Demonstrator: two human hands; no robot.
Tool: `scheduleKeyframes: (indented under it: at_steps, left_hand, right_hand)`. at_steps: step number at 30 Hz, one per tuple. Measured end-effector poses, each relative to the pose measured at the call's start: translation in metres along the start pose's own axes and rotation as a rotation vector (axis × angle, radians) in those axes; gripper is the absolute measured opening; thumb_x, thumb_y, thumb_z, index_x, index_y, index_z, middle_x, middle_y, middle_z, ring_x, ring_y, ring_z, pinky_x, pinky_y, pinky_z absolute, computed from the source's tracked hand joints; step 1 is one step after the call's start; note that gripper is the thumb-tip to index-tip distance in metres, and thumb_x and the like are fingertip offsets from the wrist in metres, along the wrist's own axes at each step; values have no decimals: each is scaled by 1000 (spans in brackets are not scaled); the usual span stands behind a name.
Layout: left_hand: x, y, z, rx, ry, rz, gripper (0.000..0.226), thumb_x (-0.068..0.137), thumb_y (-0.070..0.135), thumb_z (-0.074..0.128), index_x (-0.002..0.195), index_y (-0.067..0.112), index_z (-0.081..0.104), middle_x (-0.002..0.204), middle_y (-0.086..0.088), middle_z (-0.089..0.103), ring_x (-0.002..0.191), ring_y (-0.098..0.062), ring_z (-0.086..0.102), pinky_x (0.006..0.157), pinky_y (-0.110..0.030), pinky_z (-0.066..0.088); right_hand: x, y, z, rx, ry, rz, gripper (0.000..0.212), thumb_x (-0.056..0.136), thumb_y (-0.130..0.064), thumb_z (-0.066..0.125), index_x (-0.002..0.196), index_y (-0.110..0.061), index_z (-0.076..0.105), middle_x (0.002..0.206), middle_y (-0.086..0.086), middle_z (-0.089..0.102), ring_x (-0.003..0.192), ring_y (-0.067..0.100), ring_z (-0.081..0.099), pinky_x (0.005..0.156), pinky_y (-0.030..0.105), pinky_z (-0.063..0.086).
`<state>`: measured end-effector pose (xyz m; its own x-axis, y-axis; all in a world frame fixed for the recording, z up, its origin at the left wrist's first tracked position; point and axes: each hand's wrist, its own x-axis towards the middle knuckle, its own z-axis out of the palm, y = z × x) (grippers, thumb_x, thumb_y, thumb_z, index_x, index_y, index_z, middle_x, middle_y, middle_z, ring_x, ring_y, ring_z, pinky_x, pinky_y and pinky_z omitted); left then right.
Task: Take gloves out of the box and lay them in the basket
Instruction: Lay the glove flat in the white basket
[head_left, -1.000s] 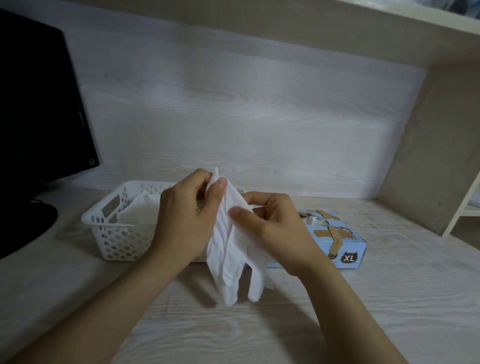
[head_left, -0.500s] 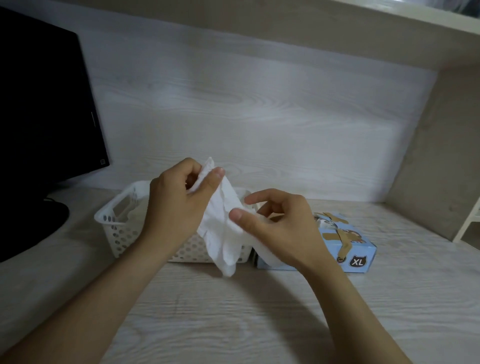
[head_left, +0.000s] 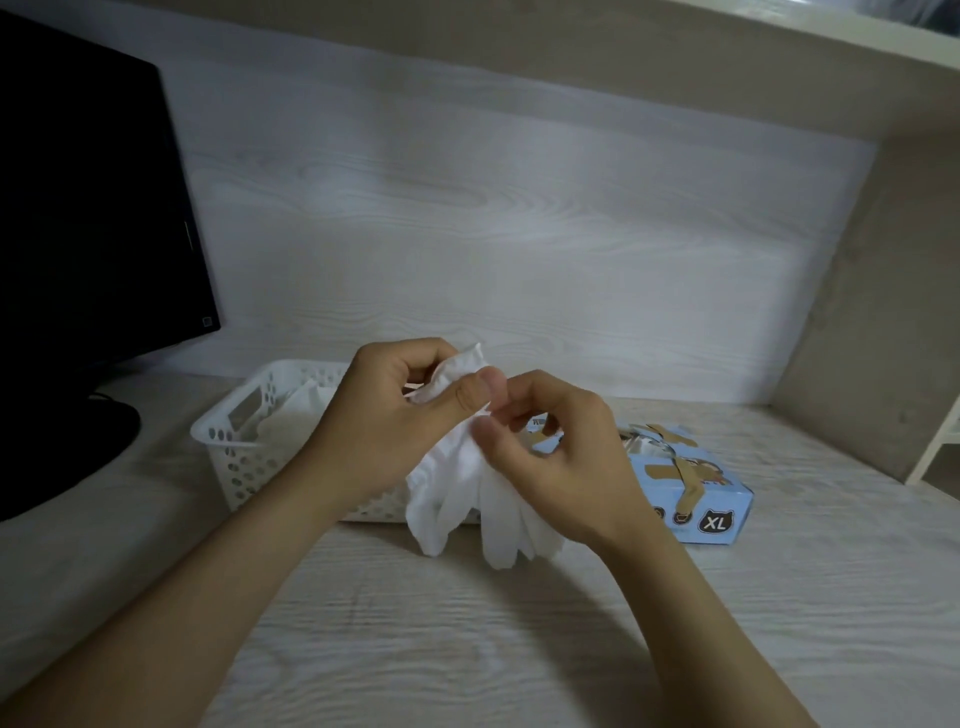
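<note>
Right hand (head_left: 566, 467) now pinches glove (head_left: 457, 483), hanging cuff-up.

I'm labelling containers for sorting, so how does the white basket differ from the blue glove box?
The basket is white perforated plastic, open-topped; the box is light blue printed card marked XL, open only at a slot on top. The basket stands left, the box right. White gloves lie loose in the basket; the box shows only a little white at its slot. Both stand on the desk.
</note>
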<state>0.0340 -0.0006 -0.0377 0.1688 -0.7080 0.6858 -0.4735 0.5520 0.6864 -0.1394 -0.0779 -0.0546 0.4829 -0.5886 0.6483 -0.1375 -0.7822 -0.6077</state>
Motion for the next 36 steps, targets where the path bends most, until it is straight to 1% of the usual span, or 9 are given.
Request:
scheduleKeyframes:
  at_steps: [3, 6, 9, 15, 17, 20, 26, 32, 36]
  left_hand:
    - [-2, 3, 2, -24, -51, -18, 38, 93, 36, 74, 64, 15, 62, 60, 3, 52, 61, -8, 51, 62, -24, 44]
    - [-3, 6, 2, -57, -64, -26, 33, 93, 34, 75, 65, 18, 66, 57, 6, 53, 58, -8, 49, 59, -26, 41]
    - [-2, 6, -1, -69, -40, -32, 39, 92, 38, 75, 73, 5, 67, 68, -21, 53, 63, -18, 52, 60, -33, 42]
    - [2, -3, -12, -36, 119, -68, 54, 91, 45, 73, 79, -7, 63, 72, -30, 57, 62, -26, 52, 60, -37, 43]
    - [4, -10, -16, 64, 198, -50, 44, 93, 45, 73, 79, 3, 71, 75, -24, 66, 67, -39, 61, 64, -45, 51]
    - [6, -17, -21, 181, 282, -71, 31, 95, 45, 73, 80, 18, 77, 75, -4, 74, 77, -31, 70, 76, -49, 58]
    - [7, -16, -24, 190, 257, -120, 34, 99, 47, 67, 83, 18, 76, 79, -16, 73, 82, -42, 68, 77, -55, 57]
    - [7, -17, -28, 246, 267, -120, 35, 98, 48, 67, 83, 18, 76, 80, -13, 73, 80, -37, 67, 77, -49, 56]
    - [8, -19, -33, 320, 314, -78, 33, 99, 47, 67, 84, 19, 77, 76, -9, 74, 76, -33, 69, 72, -43, 55]
  right_hand:
    - [-2, -3, 2, -12, -18, -44, 30, 82, -48, 86, 91, -23, 73, 82, -13, 72, 87, 12, 70, 74, 14, 46]
    - [0, 2, 3, 19, -18, -74, 6, 91, -21, 80, 87, -21, 76, 77, -13, 73, 80, 13, 70, 72, 18, 46]
    - [-1, 0, -2, 175, -43, -32, 15, 93, -6, 74, 88, -19, 78, 77, -9, 75, 74, 13, 70, 71, 25, 50]
    - [-1, -5, -9, 431, -76, 180, 5, 94, -9, 79, 99, -7, 80, 82, 18, 79, 78, 32, 78, 67, 40, 62]
    - [0, -4, -12, 465, -91, 205, 7, 94, -3, 77, 100, -4, 80, 82, 19, 78, 71, 21, 75, 65, 28, 57]
    - [2, -4, -15, 505, -56, 224, 14, 94, 3, 73, 103, -5, 80, 85, 25, 77, 72, 23, 69, 67, 31, 56]
    - [3, -5, -12, 462, -13, 295, 30, 92, -5, 60, 101, -22, 82, 79, 46, 53, 68, 33, 45, 63, 38, 41]
    - [1, -8, -14, 280, -116, 322, 4, 84, -21, 86, 86, -23, 83, 80, 28, 73, 65, 40, 67, 61, 40, 54]
    - [2, -2, -10, 151, -40, 211, 11, 76, -18, 68, 66, -17, 74, 62, 5, 70, 54, 24, 61, 46, 32, 46]
